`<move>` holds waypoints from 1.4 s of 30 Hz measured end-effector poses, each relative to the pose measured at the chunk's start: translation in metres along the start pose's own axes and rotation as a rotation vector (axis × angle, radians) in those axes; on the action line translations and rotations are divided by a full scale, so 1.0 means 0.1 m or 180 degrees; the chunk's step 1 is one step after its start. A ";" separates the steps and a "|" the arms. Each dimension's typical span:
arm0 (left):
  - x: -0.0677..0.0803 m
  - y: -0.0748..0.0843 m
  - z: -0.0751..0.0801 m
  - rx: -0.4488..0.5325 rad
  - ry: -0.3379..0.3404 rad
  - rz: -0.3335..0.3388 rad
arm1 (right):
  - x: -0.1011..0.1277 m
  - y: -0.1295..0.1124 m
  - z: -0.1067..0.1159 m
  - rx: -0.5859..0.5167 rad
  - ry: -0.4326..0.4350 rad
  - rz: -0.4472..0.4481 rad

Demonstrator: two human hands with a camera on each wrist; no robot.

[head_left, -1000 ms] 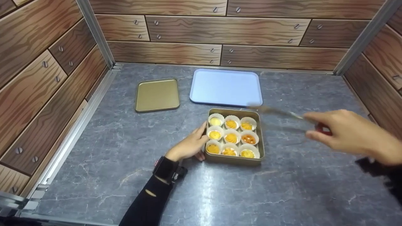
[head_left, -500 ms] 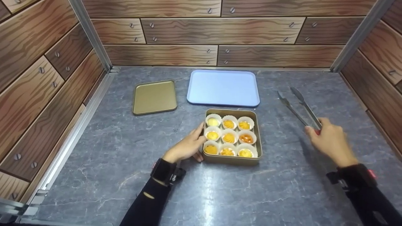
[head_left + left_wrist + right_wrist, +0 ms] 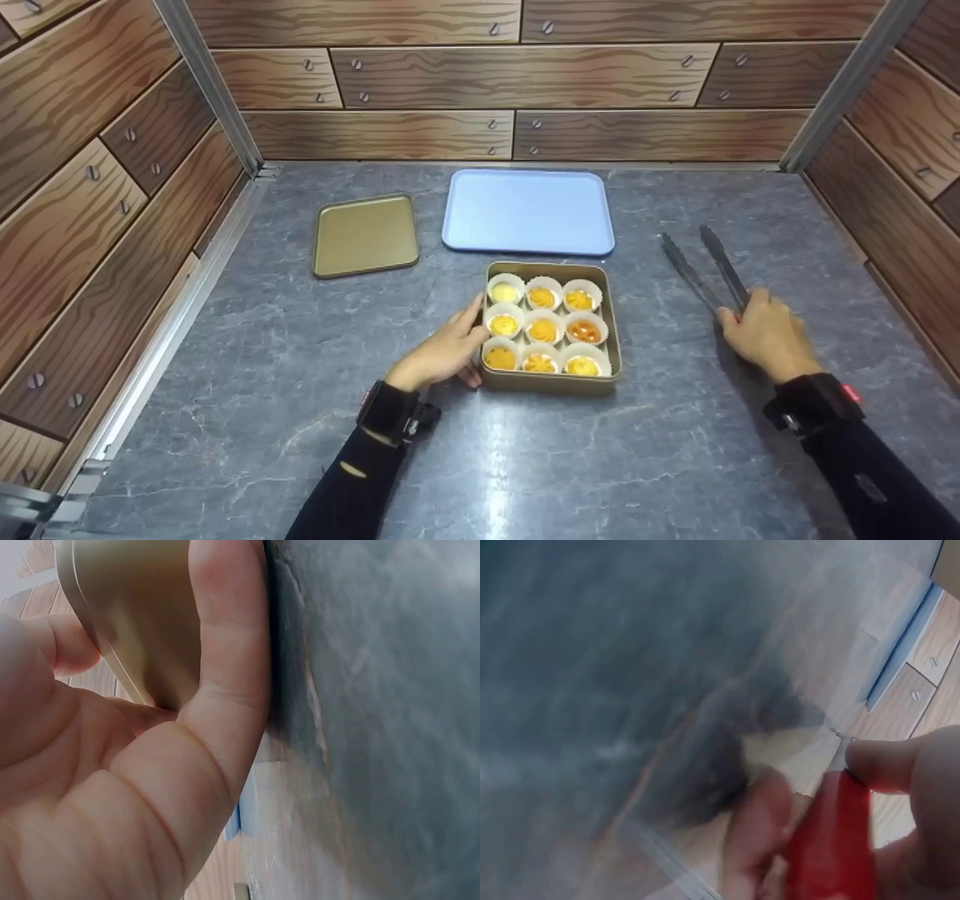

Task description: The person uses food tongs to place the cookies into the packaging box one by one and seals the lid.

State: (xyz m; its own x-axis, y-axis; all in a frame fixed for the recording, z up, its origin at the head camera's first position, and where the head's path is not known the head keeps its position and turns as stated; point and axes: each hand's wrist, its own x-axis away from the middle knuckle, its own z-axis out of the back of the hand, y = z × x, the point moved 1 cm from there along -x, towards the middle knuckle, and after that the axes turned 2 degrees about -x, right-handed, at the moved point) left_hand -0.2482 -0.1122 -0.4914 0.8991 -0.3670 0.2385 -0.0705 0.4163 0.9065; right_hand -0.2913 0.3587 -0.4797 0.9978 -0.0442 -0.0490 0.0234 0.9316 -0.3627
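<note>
A gold square tin (image 3: pixel 551 384) holds several small yellow and orange pastries (image 3: pixel 541 328) in white paper cups. My left hand (image 3: pixel 439 354) rests against the tin's left wall; in the left wrist view a straight finger (image 3: pixel 234 652) lies along the gold side, close to the tabletop. To the right of the tin, my right hand (image 3: pixel 769 337) grips metal tongs (image 3: pixel 724 262) by the handle, their two arms spread apart and pointing away from me. A red part of the tongs' handle (image 3: pixel 832 840) shows between thumb and fingers in the right wrist view.
Behind the tin lies a light blue tray (image 3: pixel 529 212). A gold lid (image 3: pixel 366 236) is at the back left on the grey marbled table (image 3: pixel 300 420). Wood-patterned walls (image 3: pixel 420 79) enclose the back and both sides.
The right hand has swung the tongs from over the tray's near right corner to the right of the tin, then slightly lower. The left hand has stayed at the tin.
</note>
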 end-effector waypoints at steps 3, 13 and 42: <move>0.01 0.01 0.00 -0.0012 0.0009 -0.0001 | -0.02 0.01 0.04 0.0129 -0.0213 -0.0064; 0.02 0.00 -0.01 -0.0031 0.0021 0.0020 | -0.06 0.03 0.10 0.0242 -0.0478 -0.0139; 0.00 -0.01 0.00 -0.0037 -0.0007 -0.0025 | 0.19 -0.81 0.12 -0.1032 0.0935 0.0820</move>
State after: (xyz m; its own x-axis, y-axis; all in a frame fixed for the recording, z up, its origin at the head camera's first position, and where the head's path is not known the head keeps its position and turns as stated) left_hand -0.2485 -0.1127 -0.4927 0.8987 -0.3720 0.2323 -0.0585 0.4231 0.9042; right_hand -0.2732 0.2864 -0.4399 0.9081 0.0295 -0.4176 -0.2882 0.7677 -0.5724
